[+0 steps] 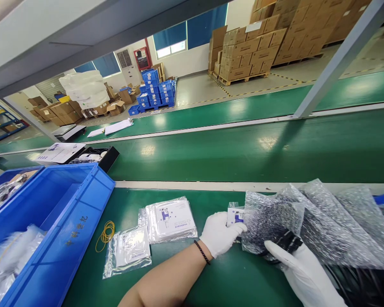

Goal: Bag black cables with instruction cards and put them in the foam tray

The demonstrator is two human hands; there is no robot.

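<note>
My left hand (222, 234), in a white glove, pinches the edge of a small bagged card (235, 216) printed with a blue figure. My right hand (296, 264), also gloved, grips a black cable bundle (284, 242) beneath a bubble-wrap bag (269, 215). The card lies against the left edge of that bag. More bubble-wrap bags (336, 221) overlap to the right. Left of my hands lie a stack of bagged leaflets (171, 217) and a smaller bagged leaflet (131, 247).
A blue bin (92, 204) with clear plastic bags inside stands at the left, beside yellow rubber bands (107, 232). An open black box (110, 157) sits on the green belt (195, 157) behind. A metal post (339, 64) rises at the right.
</note>
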